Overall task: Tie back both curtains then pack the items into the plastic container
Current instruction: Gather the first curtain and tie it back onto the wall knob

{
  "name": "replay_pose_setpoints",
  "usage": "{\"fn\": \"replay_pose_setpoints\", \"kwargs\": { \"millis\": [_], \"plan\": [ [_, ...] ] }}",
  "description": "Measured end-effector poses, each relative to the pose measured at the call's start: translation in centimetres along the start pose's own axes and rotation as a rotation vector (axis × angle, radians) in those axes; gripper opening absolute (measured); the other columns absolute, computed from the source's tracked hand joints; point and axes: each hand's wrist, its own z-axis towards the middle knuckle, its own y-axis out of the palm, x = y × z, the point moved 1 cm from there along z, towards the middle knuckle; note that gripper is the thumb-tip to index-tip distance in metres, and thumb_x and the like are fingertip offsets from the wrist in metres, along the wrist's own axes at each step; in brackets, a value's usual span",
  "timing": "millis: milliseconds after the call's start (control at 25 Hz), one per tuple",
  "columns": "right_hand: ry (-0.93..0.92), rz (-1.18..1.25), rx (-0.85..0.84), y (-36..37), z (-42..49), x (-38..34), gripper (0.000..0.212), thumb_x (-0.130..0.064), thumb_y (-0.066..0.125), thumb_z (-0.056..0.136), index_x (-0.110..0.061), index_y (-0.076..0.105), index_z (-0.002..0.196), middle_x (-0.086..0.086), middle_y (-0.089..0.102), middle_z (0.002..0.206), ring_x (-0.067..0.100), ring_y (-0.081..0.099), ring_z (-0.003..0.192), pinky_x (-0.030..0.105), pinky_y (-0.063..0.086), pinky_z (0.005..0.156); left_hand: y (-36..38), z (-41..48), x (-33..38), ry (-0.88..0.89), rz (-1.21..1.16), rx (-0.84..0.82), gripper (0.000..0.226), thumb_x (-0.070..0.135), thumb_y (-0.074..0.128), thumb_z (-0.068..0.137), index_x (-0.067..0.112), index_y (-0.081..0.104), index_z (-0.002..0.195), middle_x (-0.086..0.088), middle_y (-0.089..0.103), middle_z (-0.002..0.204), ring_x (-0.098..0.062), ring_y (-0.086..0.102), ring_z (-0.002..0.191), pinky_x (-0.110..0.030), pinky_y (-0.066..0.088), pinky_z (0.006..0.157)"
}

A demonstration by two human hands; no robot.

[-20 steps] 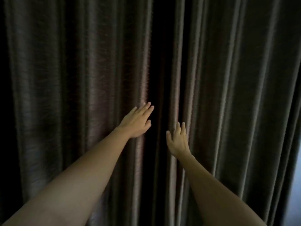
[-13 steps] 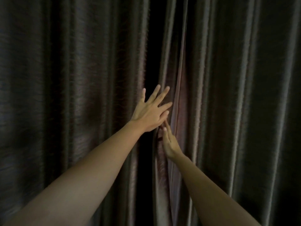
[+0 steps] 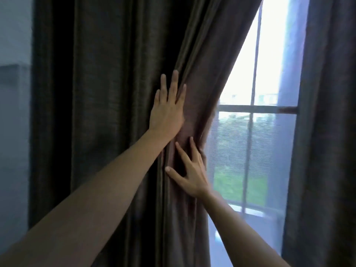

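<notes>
The dark brown left curtain (image 3: 106, 112) is bunched toward the left, its inner edge drawn aside. My left hand (image 3: 167, 110) lies flat against its folds with fingers straight, gripping nothing. Below it, my right hand (image 3: 192, 174) spreads over the gathered edge, thumb and two fingers on the front and the outer fingers hooked behind the edge. The right curtain (image 3: 327, 132) hangs straight at the far right, touched by neither hand. No tie-back, plastic container or items are in view.
Between the curtains a window (image 3: 256, 109) with a mesh screen and metal bars shows bright daylight and greenery. A pale wall (image 3: 13, 132) runs down the left of the left curtain.
The curtains were shut and the scene dark. Both hands went into the middle gap and pushed the left curtain leftward, uncovering the window. The view has turned left.
</notes>
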Motion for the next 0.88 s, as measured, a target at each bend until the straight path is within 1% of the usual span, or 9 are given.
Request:
{"fn": "replay_pose_setpoints", "kwargs": {
  "millis": [120,200,320,440,520,640,720,800,880],
  "plan": [
    [-0.007,0.127,-0.070,3.4,3.0,-2.5,0.080,-0.081,0.033,0.074,-0.050,0.012,0.144,0.000,-0.009,0.159,0.018,-0.006,0.146,0.034,0.003,0.116,0.4,0.2,-4.1,-0.040,0.115,-0.026,0.073,0.026,0.052,0.091,0.010,0.010,0.149,-0.020,-0.007,0.157,-0.041,-0.001,0.144,-0.049,0.017,0.115],
    [-0.039,0.171,-0.098,6.1,5.0,-4.6,0.080,-0.079,0.033,0.073,-0.049,0.012,0.144,-0.002,-0.011,0.159,0.018,-0.007,0.145,0.032,0.001,0.114,0.9,-0.1,-7.7,-0.042,0.213,-0.025,0.071,0.027,0.051,0.091,0.007,0.013,0.148,-0.021,-0.004,0.157,-0.041,0.003,0.144,-0.049,0.017,0.115],
    [-0.081,0.252,-0.114,9.6,7.5,-7.5,0.081,-0.079,0.033,0.073,-0.048,0.010,0.145,0.000,-0.009,0.159,0.018,-0.006,0.145,0.030,-0.001,0.113,1.5,-0.1,-12.8,-0.034,0.277,-0.005,0.070,0.026,0.052,0.091,0.005,0.015,0.147,-0.021,0.000,0.157,-0.041,0.006,0.144,-0.051,0.017,0.114],
    [-0.113,0.315,-0.114,13.9,10.7,-10.5,0.081,-0.078,0.036,0.074,-0.050,0.008,0.144,-0.001,-0.008,0.159,0.017,-0.005,0.146,0.030,-0.001,0.113,2.2,0.2,-17.9,-0.041,0.319,-0.028,0.070,0.025,0.052,0.092,0.009,0.013,0.148,-0.020,-0.006,0.157,-0.042,-0.001,0.143,-0.054,0.011,0.114],
    [-0.137,0.336,-0.111,16.9,12.6,-12.5,0.080,-0.077,0.040,0.075,-0.051,0.007,0.144,-0.001,-0.008,0.159,0.017,-0.004,0.146,0.029,0.000,0.112,2.8,0.2,-21.9,-0.091,0.315,-0.085,0.075,0.032,0.054,0.091,0.018,0.008,0.150,-0.020,-0.014,0.156,-0.045,-0.008,0.142,-0.062,0.010,0.111],
    [-0.185,0.351,-0.126,21.2,14.7,-14.9,0.082,-0.072,0.047,0.078,-0.048,0.007,0.145,-0.002,-0.010,0.159,0.009,-0.010,0.143,0.029,-0.001,0.112,3.9,-0.7,-28.4,-0.220,0.163,-0.151,0.078,0.043,0.057,0.088,0.041,0.005,0.147,-0.015,-0.026,0.154,-0.046,-0.014,0.140,-0.073,0.015,0.103],
    [-0.212,0.339,-0.130,24.1,15.9,-16.5,0.084,-0.071,0.047,0.078,-0.047,0.005,0.146,-0.003,-0.012,0.158,0.000,-0.017,0.136,0.030,-0.002,0.114,4.7,-1.5,-32.6,-0.278,-0.003,-0.165,0.078,0.047,0.060,0.085,0.053,0.007,0.142,-0.011,-0.029,0.153,-0.045,-0.014,0.141,-0.075,0.017,0.102],
    [-0.231,0.355,-0.101,27.0,17.3,-18.3,0.085,-0.073,0.045,0.077,-0.047,0.003,0.146,-0.004,-0.013,0.158,-0.003,-0.020,0.136,0.032,-0.003,0.116,5.5,-1.9,-36.4,-0.290,-0.106,-0.155,0.081,0.050,0.062,0.081,0.058,0.006,0.139,-0.009,-0.030,0.153,-0.042,-0.012,0.142,-0.075,0.019,0.102],
    [-0.229,0.406,-0.098,29.7,18.7,-20.1,0.084,-0.075,0.043,0.076,-0.050,0.001,0.144,-0.007,-0.015,0.157,-0.003,-0.021,0.136,0.032,-0.004,0.115,6.2,-2.2,-39.8,-0.334,-0.187,-0.118,0.093,0.051,0.066,0.078,0.060,-0.005,0.137,-0.007,-0.031,0.153,-0.038,-0.010,0.144,-0.073,0.019,0.103]
  ]
}}
